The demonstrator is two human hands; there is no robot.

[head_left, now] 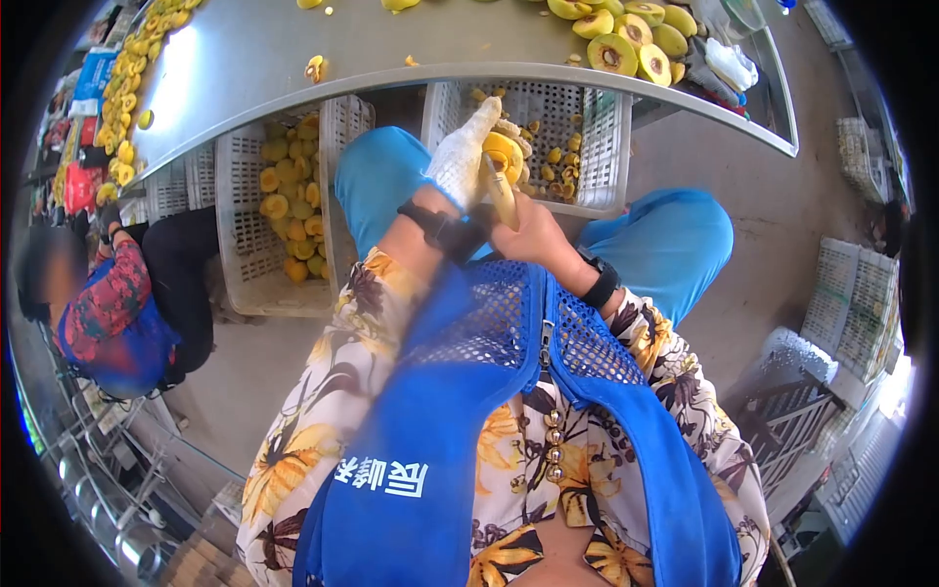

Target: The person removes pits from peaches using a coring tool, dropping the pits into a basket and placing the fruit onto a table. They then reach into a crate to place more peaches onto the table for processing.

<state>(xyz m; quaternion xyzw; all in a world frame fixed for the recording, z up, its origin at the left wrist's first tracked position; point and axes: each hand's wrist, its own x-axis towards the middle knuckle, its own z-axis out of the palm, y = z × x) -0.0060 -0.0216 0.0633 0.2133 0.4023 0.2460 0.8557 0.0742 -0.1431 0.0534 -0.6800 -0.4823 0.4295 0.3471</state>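
Note:
My left hand (468,147), in a white knitted glove, is closed around a yellow peach half (503,155) above the crate between my knees. In my bare right hand (538,233) is a small pitting knife (504,202) with a pale handle, its tip right at the cut face of the peach. Below both hands stands a white plastic crate (603,147) with small brown and yellow pieces in it. The glove and fruit hide part of the crate's contents.
A metal table (391,44) runs across in front of me, with halved peaches (626,44) at its right end and a row of yellow pieces (122,93) at left. Another crate (235,215) holds peach halves. A person (117,303) sits at left. Stacked crates (851,303) stand at right.

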